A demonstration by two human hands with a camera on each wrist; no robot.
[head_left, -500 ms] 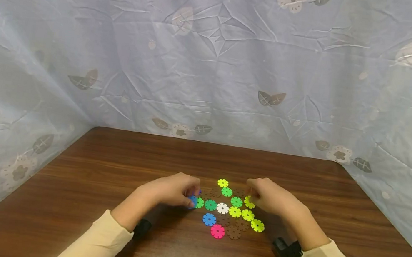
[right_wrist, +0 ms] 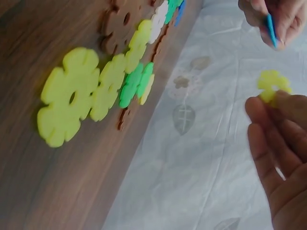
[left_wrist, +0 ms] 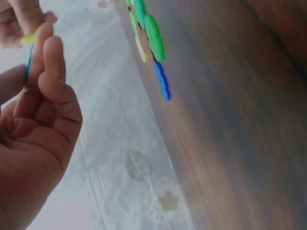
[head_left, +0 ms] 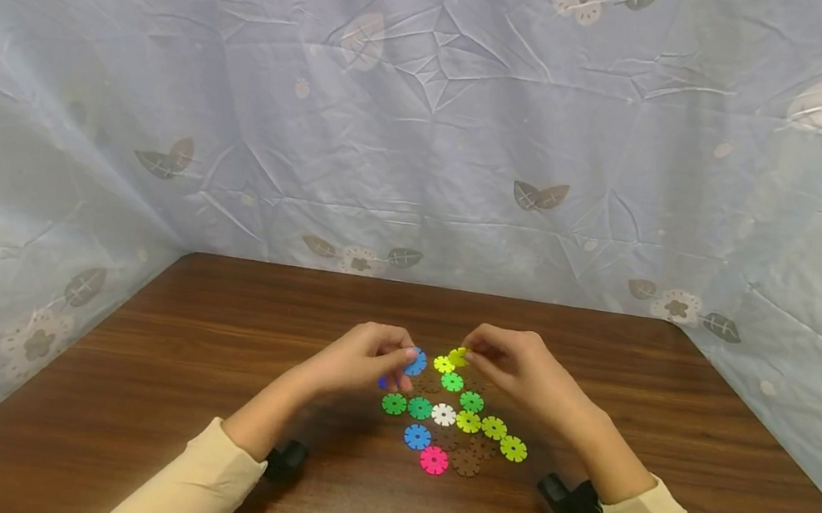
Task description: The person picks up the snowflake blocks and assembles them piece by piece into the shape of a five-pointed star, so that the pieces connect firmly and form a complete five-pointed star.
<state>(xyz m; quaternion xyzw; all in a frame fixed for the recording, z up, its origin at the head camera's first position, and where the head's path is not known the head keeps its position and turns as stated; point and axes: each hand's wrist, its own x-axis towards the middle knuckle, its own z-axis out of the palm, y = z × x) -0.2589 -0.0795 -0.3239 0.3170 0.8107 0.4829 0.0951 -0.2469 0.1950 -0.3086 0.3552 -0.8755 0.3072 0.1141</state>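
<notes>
Between thumb and fingertips, my left hand [head_left: 362,362] pinches a light blue notched plastic disc [head_left: 416,361] above the table. My right hand [head_left: 523,369] pinches a yellow notched disc [head_left: 457,357] by its edge, also raised. In the right wrist view, the held yellow disc [right_wrist: 273,85] faces the camera, while the blue one [right_wrist: 271,31] appears edge-on and apart from it. Below the hands lie more such discs: a white one [head_left: 443,414], a pink one [head_left: 434,460], and several green, yellow and brown ones. A dark blue disc [head_left: 383,383] is partly hidden behind my left fingers.
The dark wooden table [head_left: 223,329] carries the loose discs in a cluster near its middle. A pale curtain [head_left: 423,141] with leaf and flower prints stands behind and along both sides. Dark straps [head_left: 569,499] sit at the wrists.
Both hands have risen from the table and moved closer together. The left lifted the blue disc from the left end of the row; the right lifted a yellow disc from the right side.
</notes>
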